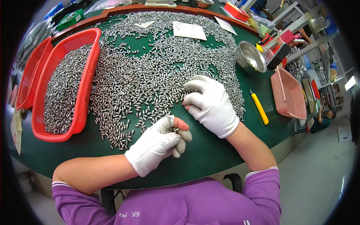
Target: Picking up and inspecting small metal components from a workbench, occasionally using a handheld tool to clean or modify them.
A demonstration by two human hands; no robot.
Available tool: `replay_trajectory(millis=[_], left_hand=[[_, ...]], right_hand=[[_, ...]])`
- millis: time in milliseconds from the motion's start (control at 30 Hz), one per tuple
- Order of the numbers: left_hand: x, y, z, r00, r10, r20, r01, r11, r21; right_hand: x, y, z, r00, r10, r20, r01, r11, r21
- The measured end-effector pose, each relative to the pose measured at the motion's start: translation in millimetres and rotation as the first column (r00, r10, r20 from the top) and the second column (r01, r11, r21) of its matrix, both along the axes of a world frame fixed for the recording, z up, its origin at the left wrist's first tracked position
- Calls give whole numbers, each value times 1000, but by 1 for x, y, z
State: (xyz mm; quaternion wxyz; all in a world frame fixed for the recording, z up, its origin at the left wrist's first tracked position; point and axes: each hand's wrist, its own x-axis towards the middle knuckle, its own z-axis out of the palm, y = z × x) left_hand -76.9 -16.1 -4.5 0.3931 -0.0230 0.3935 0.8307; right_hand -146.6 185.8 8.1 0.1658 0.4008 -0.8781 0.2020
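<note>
Small silvery metal parts [138,75], short and pin-like, lie spread in a thick layer over the green table. My left hand [157,144], in a white glove with one fingertip bare, is curled closed near the layer's front edge. A few of the metal parts [174,129] show between its thumb and fingers. To the right, my right hand [212,107], also white-gloved, bends its fingers down at the edge of the layer. Metal parts show in the gap between those fingers, but its fingertips are partly hidden, so what they grip cannot be made out.
At left stands a red basket [83,95] full of metal parts, beside another red basket [25,90]. A steel bowl [252,56], a yellow utility knife [260,108] and a pink basket [288,93] are at right. Paper slips [189,30] lie on the parts; a wooden rim [112,11] bounds the back.
</note>
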Motion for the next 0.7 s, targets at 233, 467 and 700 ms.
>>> replay_trajectory(millis=[233, 467, 700], left_hand=[[1, 0, -1, 999, 32, 15, -31, 999, -32], [1, 2, -2, 999, 40, 10, -39, 996, -77], [0, 1, -2, 997, 56, 60, -54, 998, -34]], right_hand=[[4, -6, 15, 969, 246, 14, -233, 931, -282], [10, -3, 13, 920, 374, 120, -328, 900, -288], [8, 2, 17, 918, 386, 90, -351, 897, -270]])
